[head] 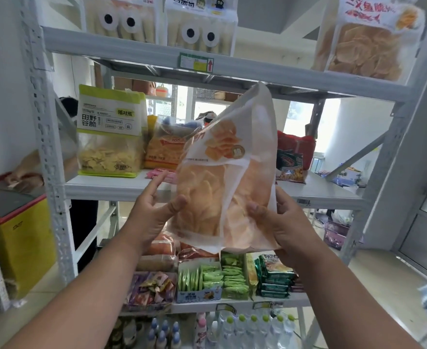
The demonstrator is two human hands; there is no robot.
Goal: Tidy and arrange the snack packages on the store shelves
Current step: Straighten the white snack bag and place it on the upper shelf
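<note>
- A large translucent white-and-orange bag of pale crisps (226,172) is held upright in front of the white metal shelving unit (48,137), level with its middle shelf (111,185) and not resting on any shelf.
- The left hand (154,212) holds the bag's lower left side: its thumb presses on the front face, and the fingers, fairly straight, pass behind the bag's left edge.
- The right hand (280,222) has its grip clamped on the bag's lower right edge, thumb on the front and fingers wrapped round the back.
- On the middle shelf, at the left, stands a tall green-and-white bag of yellow flakes (110,132); just beside it is an orange-yellow snack bag (162,147), partly hidden by the held bag.
- At the right of that shelf lie a red packet (298,144) and a small dark green packet (290,162) in front of it.
- The top shelf carries two clear bags with cartoon eyes (129,18) and, well to the right, a clear bag of round pale crackers (366,41).
- Below the held bag, a lower shelf holds a cardboard box of green sachets (212,280), mixed purple-wrapped sweets (152,288) and stacked dark green packets (275,278).
- Bottles with blue and green caps (242,328) stand at the very bottom.
- A yellow bin with a red rim (21,238) sits to the left of the shelving.
</note>
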